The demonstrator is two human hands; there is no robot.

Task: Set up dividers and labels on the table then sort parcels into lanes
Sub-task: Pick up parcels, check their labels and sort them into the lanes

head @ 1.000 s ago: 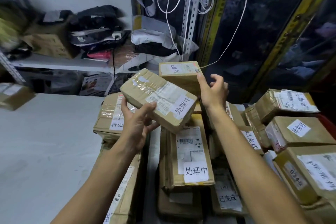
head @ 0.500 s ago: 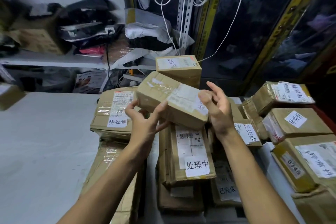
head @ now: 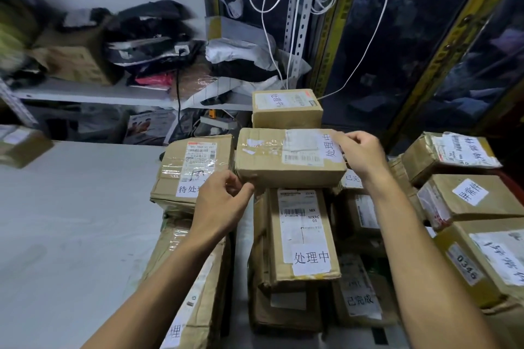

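Several labelled parcels already lie in rows on the tabletop [head: 71, 221]. The left hand [head: 219, 201] and right hand [head: 358, 151] each close a grip on the ends of one parcel [head: 286, 161], held crosswise over the middle row; sorting looks well advanced.

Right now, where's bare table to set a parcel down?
Bare grey table lies left of the 待处理 parcel, up to the small box at the far-left edge. Right of it, stacked parcels crowd everything.
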